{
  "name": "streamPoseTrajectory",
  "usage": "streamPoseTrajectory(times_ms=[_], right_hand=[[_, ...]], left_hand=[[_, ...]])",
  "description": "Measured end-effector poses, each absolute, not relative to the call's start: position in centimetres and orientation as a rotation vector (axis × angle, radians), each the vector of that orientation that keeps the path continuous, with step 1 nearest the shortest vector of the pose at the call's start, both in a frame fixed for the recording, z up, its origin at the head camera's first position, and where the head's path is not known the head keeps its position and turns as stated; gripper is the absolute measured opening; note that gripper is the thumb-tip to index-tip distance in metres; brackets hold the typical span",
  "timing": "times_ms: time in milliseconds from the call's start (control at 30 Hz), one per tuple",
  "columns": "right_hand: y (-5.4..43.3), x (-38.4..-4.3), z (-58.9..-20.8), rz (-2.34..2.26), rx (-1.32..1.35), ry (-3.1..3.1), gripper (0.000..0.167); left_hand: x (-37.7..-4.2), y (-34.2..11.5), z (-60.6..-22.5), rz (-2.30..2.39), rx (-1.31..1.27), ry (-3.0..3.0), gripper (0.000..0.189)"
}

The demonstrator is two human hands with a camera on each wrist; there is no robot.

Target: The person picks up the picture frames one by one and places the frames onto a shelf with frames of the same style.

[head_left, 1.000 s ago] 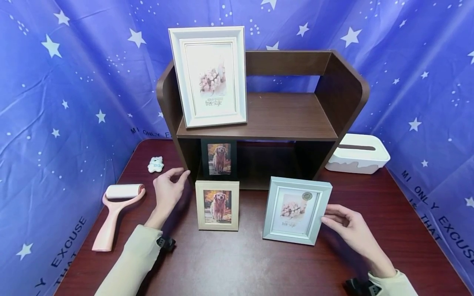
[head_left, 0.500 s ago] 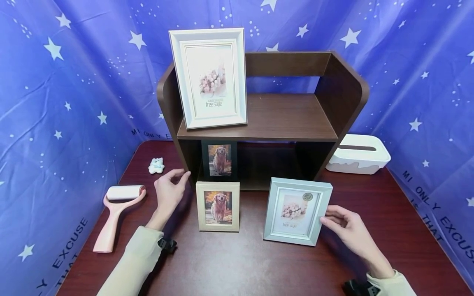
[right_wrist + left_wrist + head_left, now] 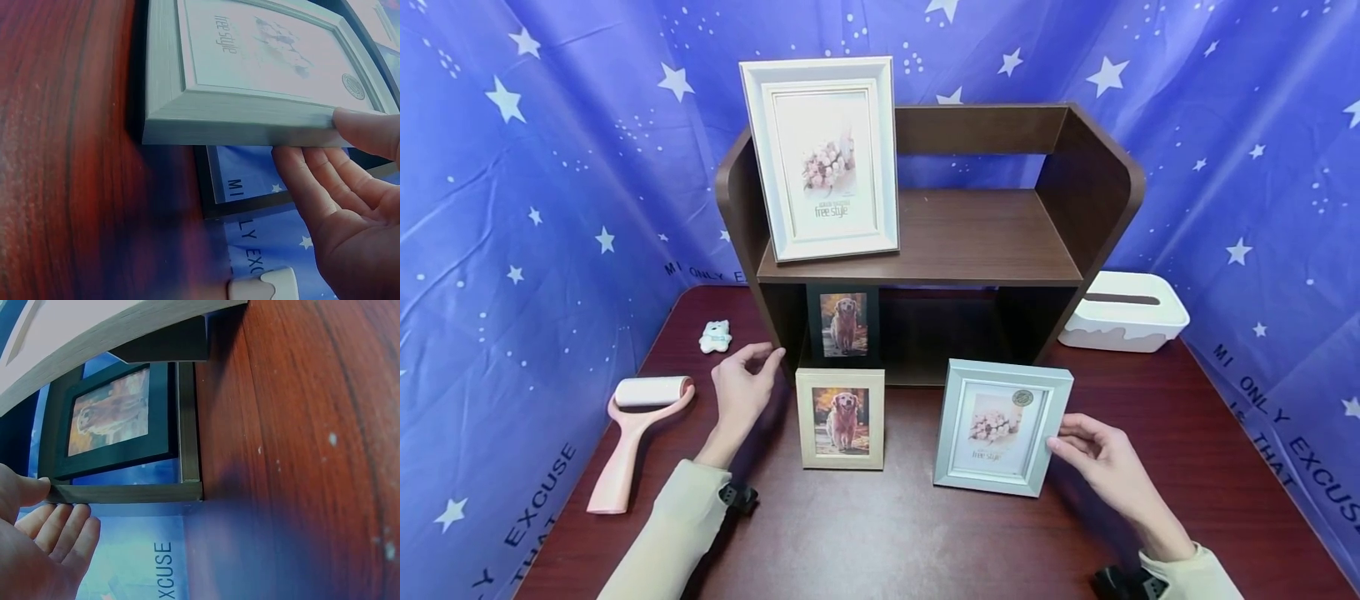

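Observation:
My right hand (image 3: 1108, 467) grips the right edge of a pale blue-grey picture frame (image 3: 950, 425), thumb in front and fingers behind. That frame stands upright on the table and holds a flower print. With thumb and fingertips, my left hand (image 3: 743, 392) pinches the front edge of the left side panel of a dark brown shelf (image 3: 985, 242). Between the hands stands a cream picture frame (image 3: 841, 461) with a dog photo. Behind it, a dark green picture frame (image 3: 159, 419) with a similar photo stands in the lower compartment. A large white picture frame (image 3: 887, 158) leans on the upper board.
A pink lint roller (image 3: 625, 467) lies on the table (image 3: 880, 542) at the left. Near the shelf's left side sits a small white bear figure (image 3: 715, 337). A white tissue box (image 3: 1112, 335) stands right of the shelf. Blue star-patterned curtain (image 3: 535, 275) surrounds the table.

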State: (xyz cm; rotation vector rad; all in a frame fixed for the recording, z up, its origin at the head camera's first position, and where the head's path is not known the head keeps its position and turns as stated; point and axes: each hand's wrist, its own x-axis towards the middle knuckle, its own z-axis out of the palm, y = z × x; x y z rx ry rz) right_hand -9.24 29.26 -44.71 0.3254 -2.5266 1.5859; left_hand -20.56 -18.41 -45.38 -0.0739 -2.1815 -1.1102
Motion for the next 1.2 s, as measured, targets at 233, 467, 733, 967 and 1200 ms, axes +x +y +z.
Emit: streamPoseTrajectory(times_ms=[233, 467, 733, 967, 1200], right_hand=[[29.1, -9.5, -44.5, 1.602, 0.36, -2.483, 0.021], [29.0, -9.7, -44.2, 1.572, 0.378, -2.493, 0.024], [28.9, -9.8, -43.6, 1.534, 0.37, -2.52, 0.023], [28.9, -9.7, -42.2, 1.476, 0.364, -2.557, 0.021], [28.9, -9.5, -39.8, 1.496, 0.386, -2.57, 0.021]], left_hand=[[-20.7, -18.4, -45.4, -1.095, -0.075, -2.186, 0.019], [-20.6, -18.4, -45.3, -1.118, -0.069, -2.186, 0.021], [-20.6, -18.5, -45.4, -1.113, -0.074, -2.193, 0.021], [-20.6, -18.5, -45.4, -1.118, -0.071, -2.192, 0.021], [-20.6, -18.4, -45.4, -1.105, -0.082, -2.184, 0.021]])
